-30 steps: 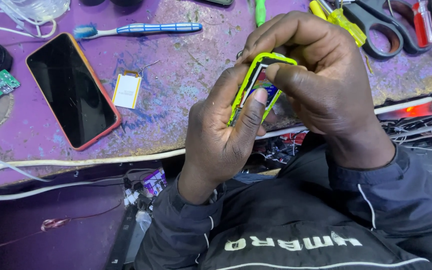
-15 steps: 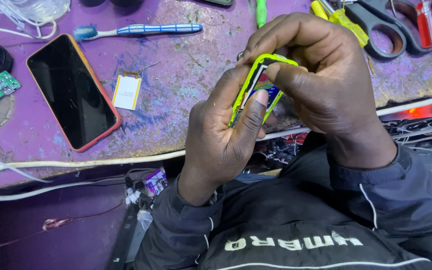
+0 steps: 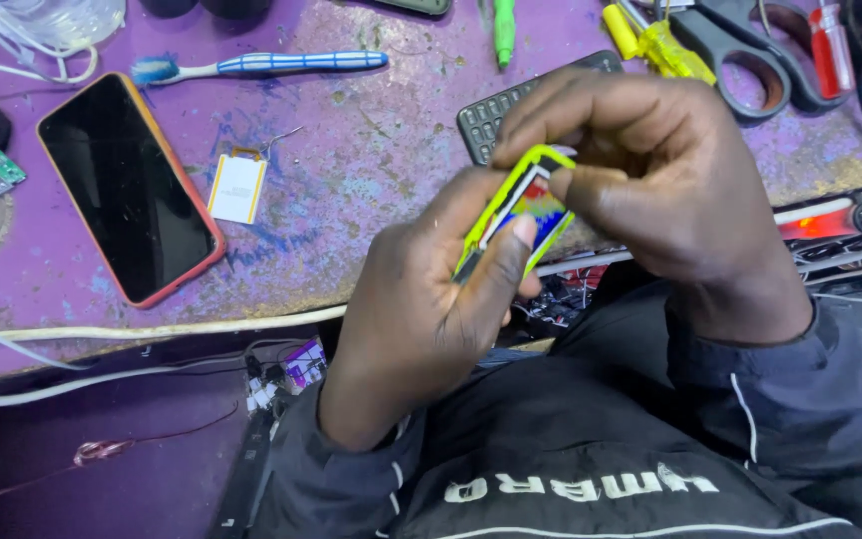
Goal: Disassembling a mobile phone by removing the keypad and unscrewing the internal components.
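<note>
Both hands grip 1 small device w/ a yellow-green frame point(image 3: 514, 205). Left hand point(image 3: 431, 299) is closed around its lower end, thumb pressed on the face. Right hand point(image 3: 650, 170) pinches the upper end from above. The long axis is tilted, running from the left palm up-right to the right fingertips. Left of the left hand: 1 phone point(image 3: 127, 185), 1 toothbrush point(image 3: 261, 65). Above the right hand: 1 scissors point(image 3: 740, 50).

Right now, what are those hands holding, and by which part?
Both hands grip a small yellow-green framed gadget: the left hand by its lower end, the right hand pinching its top edge.
</note>
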